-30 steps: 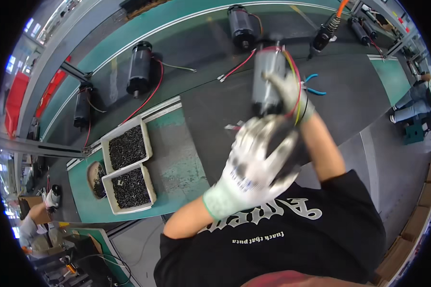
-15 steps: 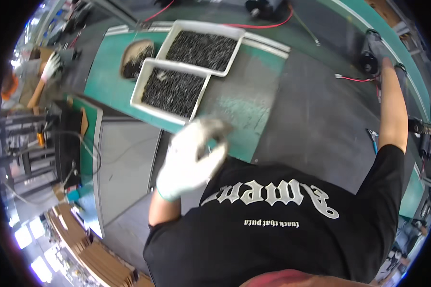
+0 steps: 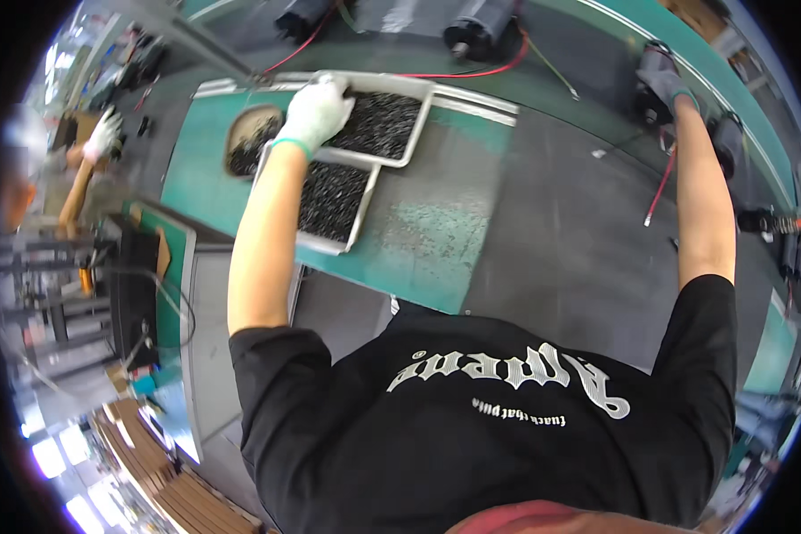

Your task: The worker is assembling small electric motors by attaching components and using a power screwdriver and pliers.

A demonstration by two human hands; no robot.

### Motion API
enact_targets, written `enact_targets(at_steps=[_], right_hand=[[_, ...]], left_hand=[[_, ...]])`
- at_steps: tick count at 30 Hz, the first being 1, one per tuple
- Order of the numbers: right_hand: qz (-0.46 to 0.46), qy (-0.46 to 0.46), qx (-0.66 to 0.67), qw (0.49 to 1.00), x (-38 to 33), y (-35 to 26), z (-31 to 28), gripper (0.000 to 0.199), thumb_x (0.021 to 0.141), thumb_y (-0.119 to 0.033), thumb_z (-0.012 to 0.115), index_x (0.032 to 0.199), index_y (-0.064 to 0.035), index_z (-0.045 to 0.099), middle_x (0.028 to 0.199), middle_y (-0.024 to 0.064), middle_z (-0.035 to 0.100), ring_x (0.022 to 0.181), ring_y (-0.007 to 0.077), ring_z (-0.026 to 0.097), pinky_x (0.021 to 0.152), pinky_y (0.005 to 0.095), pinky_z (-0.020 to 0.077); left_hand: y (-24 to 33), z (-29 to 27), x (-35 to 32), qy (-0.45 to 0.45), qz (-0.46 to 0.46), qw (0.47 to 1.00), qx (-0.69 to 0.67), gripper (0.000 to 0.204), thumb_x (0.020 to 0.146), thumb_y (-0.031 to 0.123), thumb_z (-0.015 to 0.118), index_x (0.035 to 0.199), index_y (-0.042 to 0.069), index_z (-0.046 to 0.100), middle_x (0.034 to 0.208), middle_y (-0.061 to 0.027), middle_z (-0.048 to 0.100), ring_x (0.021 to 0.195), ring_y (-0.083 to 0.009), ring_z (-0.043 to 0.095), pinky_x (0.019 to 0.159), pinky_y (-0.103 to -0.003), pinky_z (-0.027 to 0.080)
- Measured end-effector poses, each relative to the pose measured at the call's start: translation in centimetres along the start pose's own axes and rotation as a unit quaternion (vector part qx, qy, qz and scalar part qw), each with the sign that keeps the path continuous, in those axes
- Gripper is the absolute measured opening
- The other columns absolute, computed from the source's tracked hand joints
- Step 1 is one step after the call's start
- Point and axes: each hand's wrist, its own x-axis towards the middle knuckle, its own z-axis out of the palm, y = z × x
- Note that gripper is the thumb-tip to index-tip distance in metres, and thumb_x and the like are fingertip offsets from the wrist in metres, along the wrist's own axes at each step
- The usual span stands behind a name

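Note:
My left hand, in a white glove with a green cuff, reaches into the far metal tray of small dark screws, fingers down among them. A second tray of the same screws sits just nearer, under my forearm. My right hand, gloved too, is stretched out to the far right and rests on a dark cylindrical motor with a red wire trailing from it; the grip itself is hard to make out.
Two more black motors with red leads lie on the conveyor at the back. A round bowl of dark parts sits left of the trays. Another person's gloved hand works at the far left.
My head has turned left. My left hand went from in front of my chest out to the far screw tray; my right hand stays on the motor.

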Motion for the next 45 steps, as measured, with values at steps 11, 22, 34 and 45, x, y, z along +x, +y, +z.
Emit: enact_targets(at_steps=[11, 22, 34, 45], right_hand=[[-0.089, 0.287, 0.064, 0.952, -25.7, -12.2, -0.3, 0.026, 0.078, -0.025, 0.069, 0.099, -0.0098, 0.065, 0.101, 0.0166, 0.061, 0.077, 0.0258, 0.063, 0.066, 0.0372, 0.0525], [0.101, 0.170, 0.462, 0.865, -33.3, -13.1, 2.6, 0.054, 0.086, -0.035, 0.063, 0.130, -0.0045, 0.054, 0.085, 0.0166, 0.064, 0.082, 0.0275, 0.064, 0.081, 0.0351, 0.0507], [-0.033, 0.189, 0.537, 0.822, -26.6, 17.1, 5.4, 0.043, 0.088, -0.015, 0.062, 0.124, 0.0068, 0.053, 0.115, 0.0131, 0.062, 0.105, 0.0239, 0.061, 0.095, 0.0319, 0.0459], [0.158, 0.712, -0.137, 0.670, -39.5, -3.7, 9.2, 0.031, 0.089, -0.012, 0.057, 0.116, 0.0037, 0.058, 0.112, 0.0138, 0.063, 0.099, 0.0230, 0.063, 0.092, 0.0342, 0.0490]], left_hand=[[-1.8, -0.5, 0.8, -0.051, 0.058, 0.997, -0.031, 0.033, 0.085, 0.016, 0.060, 0.112, -0.003, 0.056, 0.110, -0.0264, 0.060, 0.105, -0.0408, 0.057, 0.089, -0.043, 0.046], [0.3, -3.0, -2.9, 0.031, -0.019, 0.994, -0.105, 0.034, 0.092, 0.013, 0.058, 0.119, -0.007, 0.054, 0.104, -0.0189, 0.064, 0.094, -0.0269, 0.061, 0.085, -0.035, 0.046], [20.8, -3.9, -12.1, -0.110, -0.055, 0.218, -0.968, 0.038, 0.080, 0.021, 0.076, 0.105, 0.003, 0.054, 0.090, -0.0025, 0.051, 0.057, -0.0073, 0.036, 0.057, -0.024, 0.034], [31.6, -1.4, -12.1, -0.215, 0.029, 0.182, -0.959, 0.032, 0.095, 0.037, 0.057, 0.109, 0.008, 0.062, 0.085, 0.0015, 0.048, 0.059, -0.0041, 0.034, 0.059, -0.021, 0.032]])
